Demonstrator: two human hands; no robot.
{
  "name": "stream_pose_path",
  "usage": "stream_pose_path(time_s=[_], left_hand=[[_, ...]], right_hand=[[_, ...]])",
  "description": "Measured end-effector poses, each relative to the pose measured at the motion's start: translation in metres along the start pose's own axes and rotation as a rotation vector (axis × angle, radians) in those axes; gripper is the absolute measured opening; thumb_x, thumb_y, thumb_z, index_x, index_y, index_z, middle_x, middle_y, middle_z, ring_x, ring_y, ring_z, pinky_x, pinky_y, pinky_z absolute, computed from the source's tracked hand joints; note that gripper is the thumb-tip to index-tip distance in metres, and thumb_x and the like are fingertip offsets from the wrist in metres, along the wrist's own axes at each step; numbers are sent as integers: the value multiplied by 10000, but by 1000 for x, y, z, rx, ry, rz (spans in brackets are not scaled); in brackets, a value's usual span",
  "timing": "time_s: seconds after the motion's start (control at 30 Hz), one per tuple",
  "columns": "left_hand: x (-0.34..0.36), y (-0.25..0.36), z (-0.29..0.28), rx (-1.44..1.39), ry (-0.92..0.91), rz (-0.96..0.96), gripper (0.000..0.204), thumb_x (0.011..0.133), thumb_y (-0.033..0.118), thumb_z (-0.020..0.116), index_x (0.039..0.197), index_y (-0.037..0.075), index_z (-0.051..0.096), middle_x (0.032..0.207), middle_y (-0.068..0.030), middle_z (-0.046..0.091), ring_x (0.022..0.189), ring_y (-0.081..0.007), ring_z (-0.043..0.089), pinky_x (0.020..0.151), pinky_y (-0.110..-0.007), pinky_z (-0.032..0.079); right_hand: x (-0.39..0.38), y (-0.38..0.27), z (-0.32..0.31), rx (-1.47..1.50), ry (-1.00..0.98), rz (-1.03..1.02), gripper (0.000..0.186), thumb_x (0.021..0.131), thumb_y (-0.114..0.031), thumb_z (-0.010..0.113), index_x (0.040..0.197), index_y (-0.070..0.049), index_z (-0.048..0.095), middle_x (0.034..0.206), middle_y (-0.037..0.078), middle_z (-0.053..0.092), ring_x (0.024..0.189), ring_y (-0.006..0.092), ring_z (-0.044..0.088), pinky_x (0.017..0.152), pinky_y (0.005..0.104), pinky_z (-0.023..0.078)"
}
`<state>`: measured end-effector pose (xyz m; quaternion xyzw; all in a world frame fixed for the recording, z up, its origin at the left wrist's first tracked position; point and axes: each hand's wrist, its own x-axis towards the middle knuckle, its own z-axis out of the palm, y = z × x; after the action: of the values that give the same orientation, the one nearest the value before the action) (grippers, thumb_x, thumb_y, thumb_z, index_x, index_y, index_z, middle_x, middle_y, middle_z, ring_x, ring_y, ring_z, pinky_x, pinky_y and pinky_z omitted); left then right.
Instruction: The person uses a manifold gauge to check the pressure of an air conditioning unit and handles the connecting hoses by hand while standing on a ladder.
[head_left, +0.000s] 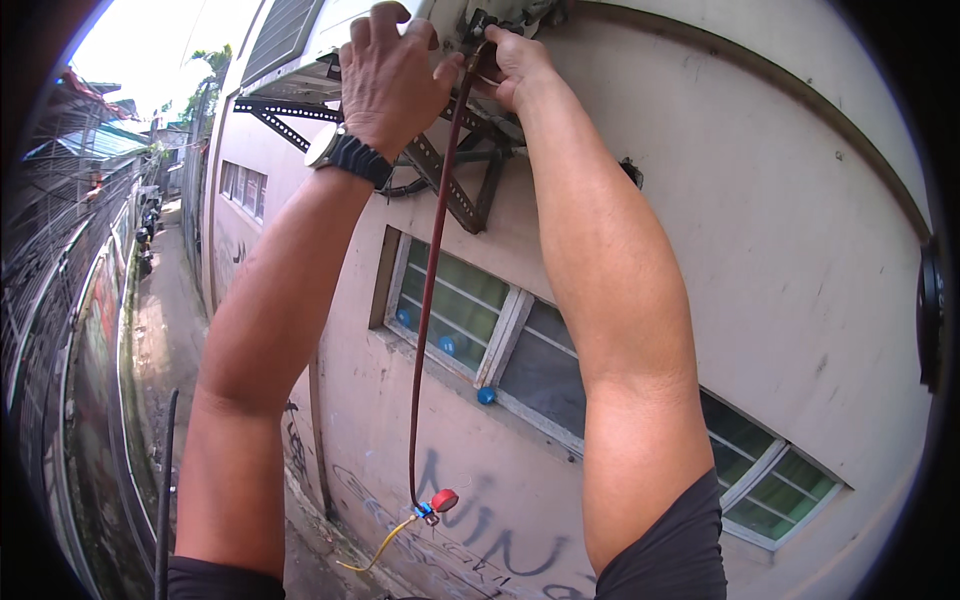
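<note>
A white outdoor air-conditioner unit (335, 28) sits high on the wall. My left hand (392, 85), with a watch on its wrist, is raised at the unit's side, fingers apart and holding nothing. My right hand (517, 68) pinches the upper end of a dark red hose (436, 240) beside the unit's valve area (482, 22); the fingers partly hide the fitting. Down from there the hose hangs past the window to a gauge with a red rim (444, 500) on a small blue manifold (426, 513). A short yellow hose (385, 545) trails off the manifold.
Perforated metal brackets (445, 180) carry the unit. Below is a barred window (490, 330) with blue balls at its sill, and graffiti marks the wall (800, 250). A narrow alley (165, 300) runs far below on the left, beside bundled cables (60, 270).
</note>
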<state>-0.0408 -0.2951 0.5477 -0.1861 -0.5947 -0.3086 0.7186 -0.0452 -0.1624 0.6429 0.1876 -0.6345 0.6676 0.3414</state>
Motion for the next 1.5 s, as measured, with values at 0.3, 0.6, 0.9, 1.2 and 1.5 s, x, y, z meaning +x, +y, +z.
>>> stream_pose_path(time_s=[0.3,0.6,0.9,1.2,1.5], left_hand=[[-5,18,32,286,-72,302,378,941,449,667,1083,121,788,1667,-16,310,1533,-297,248,1197,-675,141],[-11,4,70,276,-134,291,320,986,375,561,1128,220,803,1598,69,453,1561,-199,231,1187,-678,40],[-9,1,78,106,-21,274,618,959,330,524,1529,96,476,1658,-73,345,1576,-266,200,1209,-685,45],[-5,11,72,36,-71,247,563,992,335,499,1501,94,488,1536,-53,457,1554,-295,236,1223,-679,69],[-8,4,82,166,1,255,372,971,369,572,1231,162,738,1500,-2,488,1527,-217,268,1188,-666,44]], right_hand=[[5,-8,-19,-87,64,62,271,1009,-157,620,1199,35,644,1117,147,704,957,293,698,804,502,586],[18,11,-18,72,55,22,340,973,-173,688,1227,47,639,1189,169,695,1061,278,665,859,464,567],[24,26,2,-56,331,-119,450,825,-207,850,1139,71,689,1130,179,726,1036,301,702,862,499,565],[35,19,-10,271,-91,47,300,1008,-311,658,1101,-26,684,1008,141,742,851,274,741,653,455,609],[0,15,-11,218,75,-44,254,955,-195,693,1119,-3,663,1002,109,723,891,250,680,721,404,538]])
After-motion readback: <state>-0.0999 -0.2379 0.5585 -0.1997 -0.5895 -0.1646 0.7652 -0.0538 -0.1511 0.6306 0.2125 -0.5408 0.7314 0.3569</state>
